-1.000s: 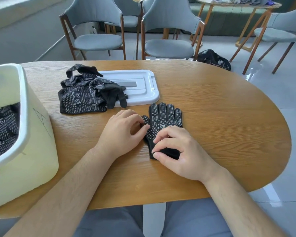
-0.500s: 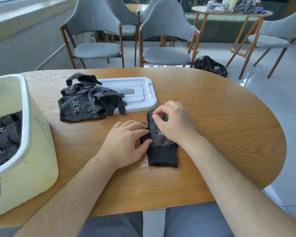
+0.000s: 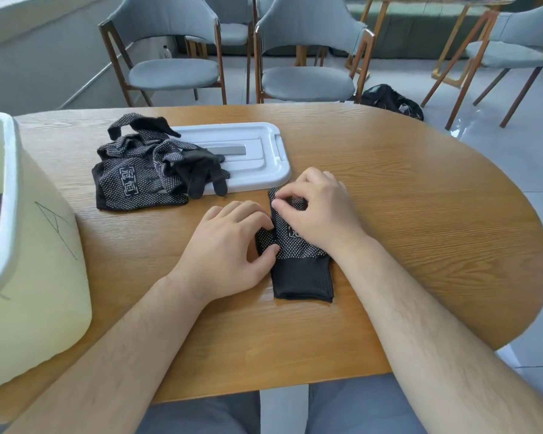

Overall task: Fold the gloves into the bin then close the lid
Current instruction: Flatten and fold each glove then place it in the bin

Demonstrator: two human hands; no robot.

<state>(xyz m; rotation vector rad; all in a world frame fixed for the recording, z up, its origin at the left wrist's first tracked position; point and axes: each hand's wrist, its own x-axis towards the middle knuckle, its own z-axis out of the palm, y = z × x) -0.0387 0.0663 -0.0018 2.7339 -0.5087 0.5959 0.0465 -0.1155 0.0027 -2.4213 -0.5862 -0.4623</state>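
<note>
Person's sitting at the table (image 3: 436,220) with one black dotted glove (image 3: 301,270) lying flat right in front of them, cuff end toward their body, finger end pointing at the lid (image 3: 254,142). The right hand (image 3: 322,211) is over the far end of the glove, fingers curled, pinching the glove's finger part between thumb and fingertips. The left hand (image 3: 229,245) sits on the glove's left edge, fingers bent, thumb and forefinger nipping the dotted thumb bit there. So both hands have hold of that one glove, neither is loose.

The white lid is off, lying flat on the table just past the glove. A messy pile (image 3: 138,177) of more gloves is off to the left of it, partly draped over the lid's near left corner. The bin (image 3: 41,277) stands at the left edge of the table, well apart from the hands, open on top, with some dotted black fabric showing inside.

Grey chairs (image 3: 176,70) behind the table, dark bag (image 3: 389,100) on the floor.
</note>
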